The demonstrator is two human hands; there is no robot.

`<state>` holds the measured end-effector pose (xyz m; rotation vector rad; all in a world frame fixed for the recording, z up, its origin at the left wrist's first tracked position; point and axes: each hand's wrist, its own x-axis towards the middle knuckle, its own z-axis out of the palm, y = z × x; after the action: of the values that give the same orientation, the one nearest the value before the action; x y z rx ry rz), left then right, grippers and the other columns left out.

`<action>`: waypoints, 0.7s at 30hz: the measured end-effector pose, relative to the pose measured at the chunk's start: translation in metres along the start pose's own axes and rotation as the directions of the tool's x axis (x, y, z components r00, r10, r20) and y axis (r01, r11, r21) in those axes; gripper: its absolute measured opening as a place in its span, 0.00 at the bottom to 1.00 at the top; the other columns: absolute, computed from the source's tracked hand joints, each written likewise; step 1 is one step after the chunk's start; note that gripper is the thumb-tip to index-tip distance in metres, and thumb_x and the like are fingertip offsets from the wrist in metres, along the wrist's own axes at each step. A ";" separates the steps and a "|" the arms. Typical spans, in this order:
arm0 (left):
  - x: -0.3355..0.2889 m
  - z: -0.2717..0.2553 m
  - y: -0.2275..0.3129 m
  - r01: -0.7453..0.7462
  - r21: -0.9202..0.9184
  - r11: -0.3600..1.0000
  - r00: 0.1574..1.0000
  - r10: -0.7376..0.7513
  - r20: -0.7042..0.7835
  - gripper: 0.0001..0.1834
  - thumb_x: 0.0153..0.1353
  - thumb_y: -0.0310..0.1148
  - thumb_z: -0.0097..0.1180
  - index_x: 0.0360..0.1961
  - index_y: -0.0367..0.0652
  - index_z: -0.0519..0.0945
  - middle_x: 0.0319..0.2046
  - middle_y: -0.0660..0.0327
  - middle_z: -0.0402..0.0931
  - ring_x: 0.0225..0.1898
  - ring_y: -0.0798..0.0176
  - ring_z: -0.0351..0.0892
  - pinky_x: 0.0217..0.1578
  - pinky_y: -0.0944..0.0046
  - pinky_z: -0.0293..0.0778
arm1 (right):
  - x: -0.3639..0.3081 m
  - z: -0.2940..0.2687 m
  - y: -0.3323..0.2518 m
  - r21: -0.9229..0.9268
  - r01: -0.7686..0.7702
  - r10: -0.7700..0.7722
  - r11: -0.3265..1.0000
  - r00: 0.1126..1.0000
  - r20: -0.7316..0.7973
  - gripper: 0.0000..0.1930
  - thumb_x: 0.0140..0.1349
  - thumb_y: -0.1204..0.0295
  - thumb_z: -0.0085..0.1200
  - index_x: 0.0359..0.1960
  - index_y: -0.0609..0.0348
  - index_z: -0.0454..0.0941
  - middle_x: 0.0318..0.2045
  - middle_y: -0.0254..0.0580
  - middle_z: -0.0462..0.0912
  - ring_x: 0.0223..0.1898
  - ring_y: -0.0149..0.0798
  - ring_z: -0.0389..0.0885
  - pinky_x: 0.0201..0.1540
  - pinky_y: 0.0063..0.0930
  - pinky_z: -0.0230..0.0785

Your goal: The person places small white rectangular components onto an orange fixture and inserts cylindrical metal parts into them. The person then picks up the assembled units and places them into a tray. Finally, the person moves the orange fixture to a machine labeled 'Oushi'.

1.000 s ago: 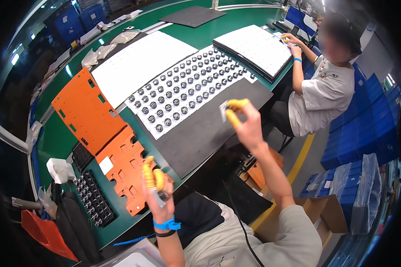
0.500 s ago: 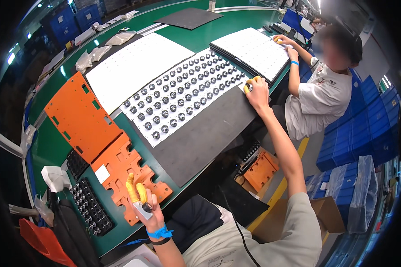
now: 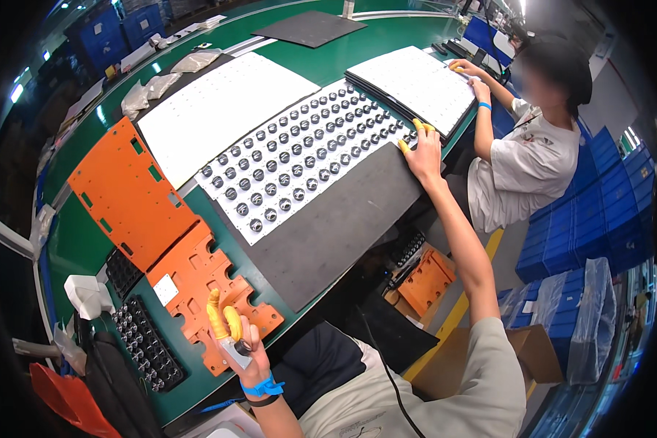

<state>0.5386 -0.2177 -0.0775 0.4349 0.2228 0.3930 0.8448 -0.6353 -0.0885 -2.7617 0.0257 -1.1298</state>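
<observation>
A small part (image 3: 235, 355) is held in the left hand (image 3: 251, 359); beside the right hand (image 3: 425, 155), round black pieces (image 3: 296, 149) are lined up.

Head-worn fisheye view — looking down across the green table (image 3: 323, 64).

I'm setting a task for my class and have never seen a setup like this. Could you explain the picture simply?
There is no machine here, just one person's left hand and right hand, with yellow covers on some fingers. A wide fisheye camera on the person's head looks down, so straight edges bend near the rim. On the green table lies a white sheet with rows of round black parts, beside a dark mat. To the left are an orange panel, a notched orange plate and a black tray of silvery parts. The left hand holds a small silver-and-dark piece; the right hand is at the rows' far end, thumb and fingers apart. A co-worker is at the right.
</observation>
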 end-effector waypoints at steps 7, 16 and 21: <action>-0.001 -0.009 0.002 0.026 0.003 1.000 0.997 -0.026 0.068 0.48 0.53 0.19 0.61 0.75 0.39 0.52 0.40 0.66 0.68 0.22 0.77 0.53 0.15 0.77 0.52 | 0.005 0.010 0.014 0.160 -0.167 0.134 0.973 0.970 0.202 0.39 0.57 0.60 0.67 0.66 0.67 0.65 0.57 0.60 0.74 0.60 0.57 0.71 0.62 0.44 0.65; 0.002 -0.005 -0.001 0.080 -0.015 0.997 0.976 -0.075 0.206 0.38 0.68 0.36 0.56 0.74 0.38 0.55 0.35 0.65 0.65 0.21 0.76 0.53 0.16 0.77 0.51 | -0.003 -0.035 -0.046 0.395 -0.030 0.054 0.918 0.997 -0.048 0.36 0.59 0.61 0.66 0.65 0.66 0.67 0.56 0.58 0.75 0.58 0.56 0.71 0.62 0.45 0.64; 0.003 0.036 -0.010 0.534 -0.495 0.685 0.833 -0.526 0.171 0.26 0.72 0.38 0.50 0.67 0.36 0.66 0.34 0.62 0.71 0.16 0.74 0.54 0.16 0.73 0.49 | -0.074 -0.149 -0.190 0.758 0.337 -0.359 0.559 0.922 -0.145 0.24 0.55 0.61 0.69 0.50 0.61 0.80 0.49 0.47 0.82 0.49 0.51 0.79 0.58 0.46 0.68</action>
<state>0.5546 -0.2377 -0.0504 -0.1863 0.2065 -0.1387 0.6798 -0.4629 -0.0067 -2.0028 -0.8555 -0.8648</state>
